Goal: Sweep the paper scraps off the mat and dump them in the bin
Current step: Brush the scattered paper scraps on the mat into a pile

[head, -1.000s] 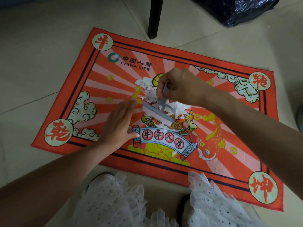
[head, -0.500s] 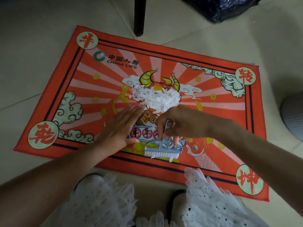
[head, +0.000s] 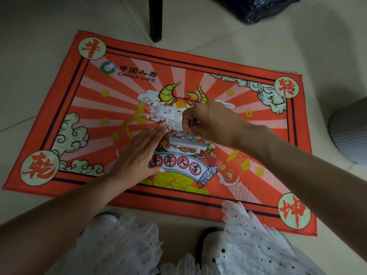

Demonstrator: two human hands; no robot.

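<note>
A red printed mat [head: 248, 199] lies flat on the tiled floor. A heap of white paper scraps [head: 165, 115] sits near its middle. My right hand [head: 210, 121] grips the handle of a small pale-blue scrub brush [head: 188, 142], whose bristles rest on the mat just in front of the heap. My left hand [head: 139, 157] lies flat on the mat, fingers together, its fingertips close to the brush's left end and the heap's near edge. Part of the heap is hidden behind my right hand.
A grey ribbed bin [head: 351, 132] stands off the mat's right edge. A dark chair leg [head: 155, 18] stands beyond the mat's far edge, and a black plastic bag [head: 256, 6] lies at the top right. My white shoes and lacy skirt [head: 248, 247] are at the near edge.
My right hand has carried the brush from the mat's near edge back up to the heap of scraps. My left hand has stayed flat beside it.
</note>
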